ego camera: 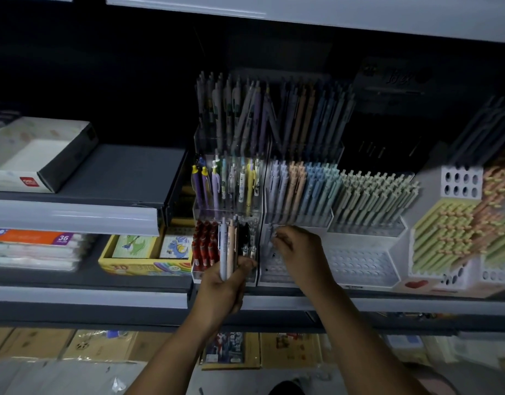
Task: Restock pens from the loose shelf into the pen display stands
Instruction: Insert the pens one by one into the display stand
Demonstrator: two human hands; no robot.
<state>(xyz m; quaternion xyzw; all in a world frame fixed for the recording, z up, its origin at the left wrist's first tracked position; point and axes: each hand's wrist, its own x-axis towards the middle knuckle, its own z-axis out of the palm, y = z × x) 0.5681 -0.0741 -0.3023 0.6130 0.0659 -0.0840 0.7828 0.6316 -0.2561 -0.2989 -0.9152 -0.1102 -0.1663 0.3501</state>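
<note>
Both bare forearms reach up and forward from the lower edge. The left hand [225, 283] stands upright, fingers curled round a bundle of pens [227, 249] (thumb across the front). The right hand [299, 252], slightly higher, points left, its fingertips pinching a single pale pen [270, 238] (blurred).
</note>
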